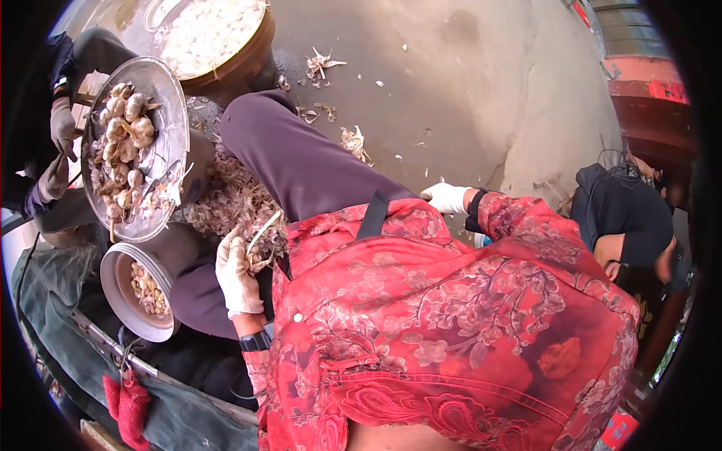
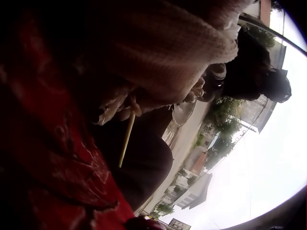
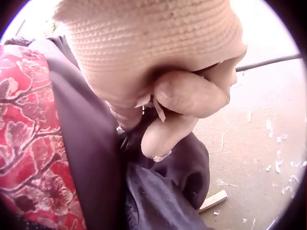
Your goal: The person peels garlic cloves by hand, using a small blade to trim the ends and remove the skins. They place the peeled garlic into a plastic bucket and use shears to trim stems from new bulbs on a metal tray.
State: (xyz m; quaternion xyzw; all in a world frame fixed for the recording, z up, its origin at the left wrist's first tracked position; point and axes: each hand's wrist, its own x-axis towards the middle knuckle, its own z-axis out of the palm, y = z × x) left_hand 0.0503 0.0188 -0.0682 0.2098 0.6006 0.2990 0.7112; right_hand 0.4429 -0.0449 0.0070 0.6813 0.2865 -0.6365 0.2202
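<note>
My left hand (image 1: 237, 274), in a white knit glove, grips a garlic bulb (image 1: 259, 255) with a pale dry stalk (image 2: 126, 139) sticking out, held over my lap beside my purple trouser leg (image 1: 301, 158). In the left wrist view the gloved left hand (image 2: 168, 52) fills the top, with the stalk hanging below it. My right hand (image 1: 445, 197), also gloved, rests by my right knee over the concrete ground. In the right wrist view my right hand's fingers (image 3: 189, 93) are curled in, with small flakes of garlic skin (image 3: 158, 109) clinging between them and no bulb inside.
Another person's gloved hands (image 1: 60, 131) work beside a metal tray (image 1: 169, 113) of unpeeled garlic at the left. Below it is a bowl (image 1: 113, 289) of cloves, a basin (image 1: 248, 52) of peeled garlic at the top, and a heap of skins (image 1: 233, 199). A person in black (image 1: 624, 218) sits at the right.
</note>
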